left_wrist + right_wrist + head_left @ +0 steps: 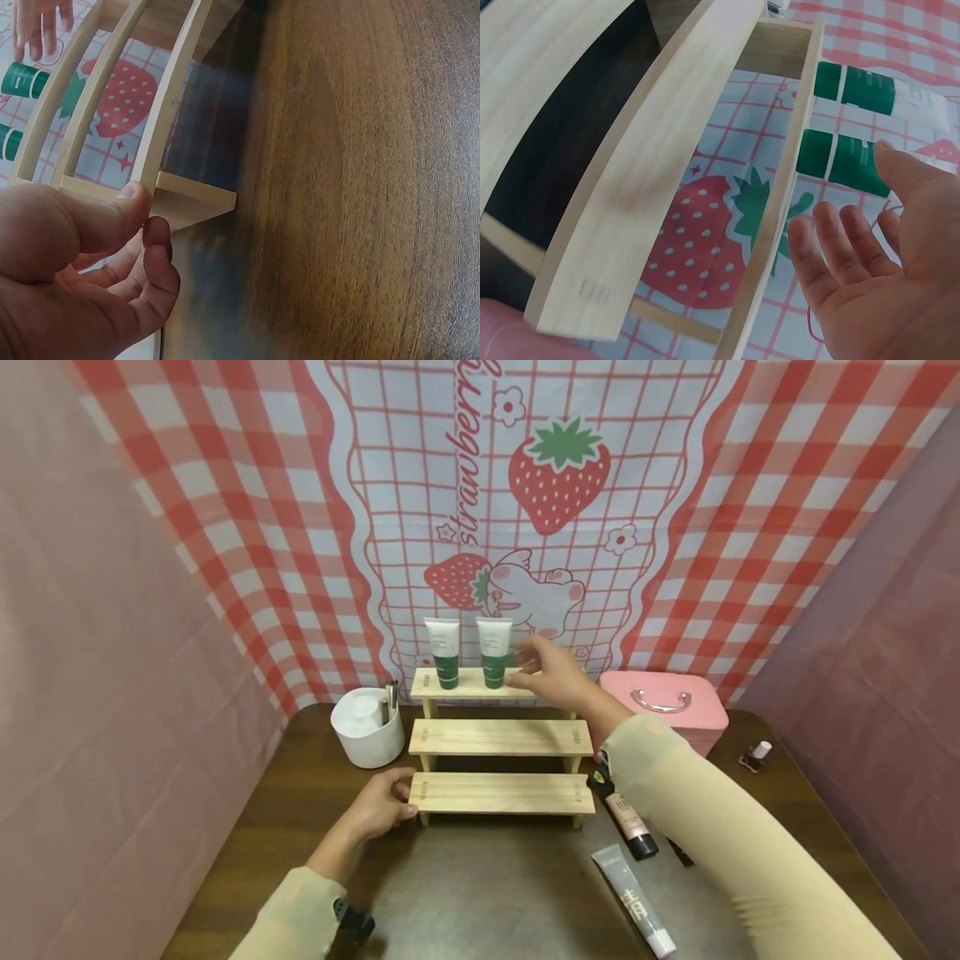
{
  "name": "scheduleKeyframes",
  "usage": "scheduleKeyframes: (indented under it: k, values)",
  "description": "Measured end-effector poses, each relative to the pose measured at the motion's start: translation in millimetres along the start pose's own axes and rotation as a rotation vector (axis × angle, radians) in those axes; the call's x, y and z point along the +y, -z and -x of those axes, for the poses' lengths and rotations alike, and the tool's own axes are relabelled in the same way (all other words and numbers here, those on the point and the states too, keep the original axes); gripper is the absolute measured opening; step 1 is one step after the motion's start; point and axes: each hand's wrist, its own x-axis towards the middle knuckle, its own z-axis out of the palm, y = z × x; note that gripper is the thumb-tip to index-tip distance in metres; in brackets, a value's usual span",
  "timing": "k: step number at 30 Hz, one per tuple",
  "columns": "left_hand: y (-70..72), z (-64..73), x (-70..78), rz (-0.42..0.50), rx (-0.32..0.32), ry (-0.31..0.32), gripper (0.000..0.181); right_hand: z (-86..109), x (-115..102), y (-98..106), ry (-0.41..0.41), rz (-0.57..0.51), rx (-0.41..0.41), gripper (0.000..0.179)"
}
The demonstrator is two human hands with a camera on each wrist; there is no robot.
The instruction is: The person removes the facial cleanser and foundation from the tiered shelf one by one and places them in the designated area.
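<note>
A three-step wooden display rack (pixel 501 737) stands on the table. Two white-and-green squeeze tubes stand upright on its top step: the left tube (pixel 444 653) and the right tube (pixel 494 652). My left hand (pixel 381 803) grips the left end of the lowest step, its thumb (pixel 133 201) on the step's edge and the fingers curled below. Beside the right tube is my right hand (pixel 553 672), fingers apart and loosely bent. In the right wrist view its thumb (pixel 900 169) overlaps that tube; whether it touches I cannot tell.
Left of the rack stands a white round organizer (pixel 367 728) with brushes. At the right are a pink case (pixel 666 706) with a metal handle and a small dark bottle (pixel 754 756). A beige tube (pixel 630 825) and a grey tube (pixel 633 900) lie near the right forearm.
</note>
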Motion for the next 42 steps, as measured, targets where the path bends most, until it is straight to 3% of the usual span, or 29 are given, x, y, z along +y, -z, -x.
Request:
scheduleKeyframes:
  k: [10, 27, 35, 42]
  values:
    - [0.3, 0.7, 0.1, 0.012, 0.007, 0.010, 0.067, -15.1, -2.4, -16.9, -0.027, -0.068, 0.039, 0.061]
    - [-1.6, -1.5, -2.7, 0.005, 0.019, 0.014, 0.067, -18.3, -0.4, -24.7, -0.028, -0.030, 0.072, 0.047]
    - [-3.2, 0.0, -0.5, 0.001, 0.012, 0.011, 0.066, -4.7, 0.9, -8.0, -0.028, -0.042, 0.053, 0.045]
    - [0.3, 1.3, -2.3, 0.017, 0.010, -0.016, 0.065, 23.6, 1.4, 22.1, 0.037, 0.008, 0.039, 0.043]
